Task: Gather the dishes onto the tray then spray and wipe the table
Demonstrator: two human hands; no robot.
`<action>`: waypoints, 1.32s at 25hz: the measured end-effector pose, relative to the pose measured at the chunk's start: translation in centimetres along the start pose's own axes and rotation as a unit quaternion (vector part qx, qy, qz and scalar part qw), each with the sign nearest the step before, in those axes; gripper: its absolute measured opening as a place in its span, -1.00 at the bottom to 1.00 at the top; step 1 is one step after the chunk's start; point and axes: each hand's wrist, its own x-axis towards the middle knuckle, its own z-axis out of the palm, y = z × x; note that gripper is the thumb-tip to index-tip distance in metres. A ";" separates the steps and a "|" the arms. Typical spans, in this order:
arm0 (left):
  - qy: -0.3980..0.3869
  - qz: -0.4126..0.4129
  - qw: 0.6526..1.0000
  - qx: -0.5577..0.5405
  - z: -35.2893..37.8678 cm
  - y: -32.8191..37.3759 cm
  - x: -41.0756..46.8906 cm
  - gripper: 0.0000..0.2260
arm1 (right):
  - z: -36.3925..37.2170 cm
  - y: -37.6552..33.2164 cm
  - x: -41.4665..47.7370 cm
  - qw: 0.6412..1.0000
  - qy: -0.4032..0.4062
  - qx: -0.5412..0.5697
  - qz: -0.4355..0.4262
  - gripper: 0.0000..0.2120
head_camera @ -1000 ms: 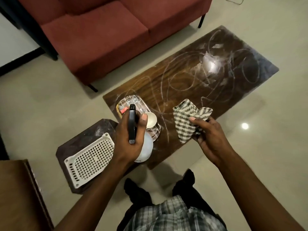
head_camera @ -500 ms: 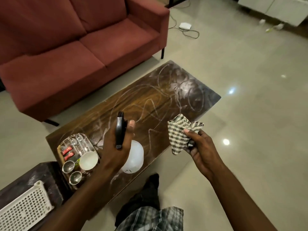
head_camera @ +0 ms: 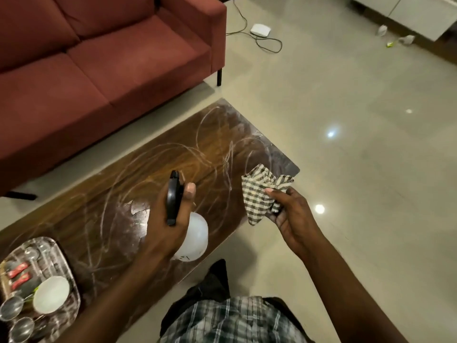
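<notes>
My left hand (head_camera: 170, 226) grips a spray bottle (head_camera: 195, 237) with a white round body and a black trigger head, held over the middle of the dark wooden table (head_camera: 148, 174). The tabletop is streaked with pale swirl marks. My right hand (head_camera: 291, 216) holds a bunched checked cloth (head_camera: 259, 191) above the table's right end. At the table's left end lies a steel tray (head_camera: 65, 263) carrying a white bowl (head_camera: 50, 298), small steel cups (head_camera: 12, 310) and red sachets (head_camera: 18, 273).
A red sofa (head_camera: 99, 70) runs along the far side of the table. Tiled floor (head_camera: 358, 169) stretches to the right, with a white box and cable (head_camera: 259, 29) near the sofa's end. My checked clothing (head_camera: 230, 320) fills the bottom middle.
The view has swung to the right along the table; the tray has slid to the lower left corner and the white basket has left the view. Both hands keep their grips.
</notes>
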 end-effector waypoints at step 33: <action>0.040 -0.226 0.973 -0.030 30.0 -13.7 52.0 -0.65 | 5.5 -9.0 67.4 0.841 -0.073 -0.458 -0.278 -0.57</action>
